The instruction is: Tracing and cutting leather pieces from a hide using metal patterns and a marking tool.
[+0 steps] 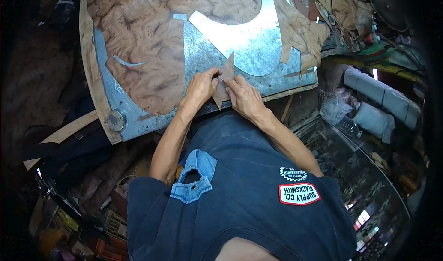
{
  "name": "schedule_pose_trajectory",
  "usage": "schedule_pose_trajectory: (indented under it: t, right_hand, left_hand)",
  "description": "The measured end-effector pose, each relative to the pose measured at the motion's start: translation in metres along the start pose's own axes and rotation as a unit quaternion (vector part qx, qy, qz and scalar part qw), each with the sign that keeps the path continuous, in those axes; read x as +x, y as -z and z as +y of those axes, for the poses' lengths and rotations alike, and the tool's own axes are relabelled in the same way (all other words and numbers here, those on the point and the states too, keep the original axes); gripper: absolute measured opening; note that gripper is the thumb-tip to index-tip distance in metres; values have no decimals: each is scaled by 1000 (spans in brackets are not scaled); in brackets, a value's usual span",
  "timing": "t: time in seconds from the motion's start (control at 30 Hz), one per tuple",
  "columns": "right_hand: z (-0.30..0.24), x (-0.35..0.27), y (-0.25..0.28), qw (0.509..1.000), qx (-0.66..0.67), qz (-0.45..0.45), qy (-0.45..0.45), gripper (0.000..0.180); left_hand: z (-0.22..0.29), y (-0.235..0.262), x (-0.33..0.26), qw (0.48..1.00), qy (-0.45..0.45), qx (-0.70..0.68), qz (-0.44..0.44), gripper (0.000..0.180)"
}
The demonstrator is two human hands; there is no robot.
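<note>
A person in a dark shirt [258, 168] is leaning over a worktable [150, 125], both forearms reaching across its near edge. A narrow, pointed brown piece [227, 69] is slanting between the two hands at that near edge, one tip pointing toward the far side and the other toward the person's body. The right hand [247, 99] is pinching the piece from its right side, thumb and fingers bent onto it. The left hand [201, 88] is bringing its thumb and curled fingers together at the left edge; whether it is grasping the piece itself or a thin, pale sliver showing between the hands, one cannot tell. Beyond them, a bright, curved silvery shape [258, 44] is lying just past the upper tip, and a large brown hide [147, 76] is covering much of the table. A slim curved strip [128, 61] is resting on the hide to the left, while a round tin [116, 120] is sitting at the near left corner. A blue denim scrap [193, 192] is lying against the shirt, and white wrapped bundles [381, 95] are resting off to the right.
</note>
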State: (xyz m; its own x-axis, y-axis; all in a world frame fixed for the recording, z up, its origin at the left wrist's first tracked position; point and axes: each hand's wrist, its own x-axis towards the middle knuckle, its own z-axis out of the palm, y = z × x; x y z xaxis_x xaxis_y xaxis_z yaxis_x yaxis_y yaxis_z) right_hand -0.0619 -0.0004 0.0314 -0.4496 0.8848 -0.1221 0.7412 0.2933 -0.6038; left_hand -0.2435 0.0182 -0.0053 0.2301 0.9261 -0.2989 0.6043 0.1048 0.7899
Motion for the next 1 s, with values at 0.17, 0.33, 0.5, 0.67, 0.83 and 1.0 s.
schedule_pose_trajectory:
  t: [0.17, 0.33, 0.5, 0.67, 0.83, 1.0]
  right_hand:
    - [1, -14, -7, 1000, -3, 7, -15, 28]
    - [-6, -23, -6, 999, -3, -10, -44, 28]
    - [-7, -28, -12, 999, 10, 4, -34, 27]
    - [-9, -20, -14, 999, -8, -1, -45, 23]
    - [-6, -42, -11, 998, -10, -12, -69, 23]
    - [-9, -81, 10, 996, 9, -9, -92, 21]
  left_hand:
    - [8, 2, -5, 999, 33, -7, -6, 28]
    - [3, -8, -14, 1000, -12, 6, 27, 27]
    - [-6, -8, -15, 999, -4, -29, 13, 26]
    - [-2, -10, -9, 999, -7, -12, 33, 27]
    - [-7, -16, -8, 999, -22, 15, 43, 26]
    - [1, -13, -16, 999, -10, 9, 30, 26]
